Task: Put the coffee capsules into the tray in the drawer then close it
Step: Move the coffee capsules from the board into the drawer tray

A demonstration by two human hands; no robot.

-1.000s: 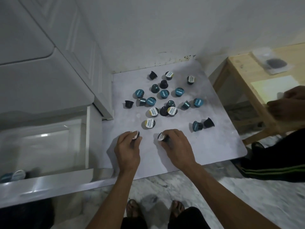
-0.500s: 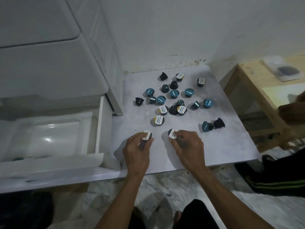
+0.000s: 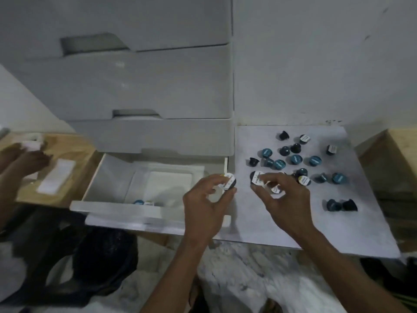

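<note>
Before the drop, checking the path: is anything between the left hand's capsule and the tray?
Nothing visible. The left hand holds its capsule at the open drawer's right edge; the tray lies uncovered beside it.

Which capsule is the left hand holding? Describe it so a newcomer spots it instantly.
Start at the open drawer under the white cabinet and follow its right edge. There the left hand pinches one capsule off the surface, between the drawer and the white board. It is dark-bodied with a white and yellow lid, unlike the teal capsules lying on the board.
</note>
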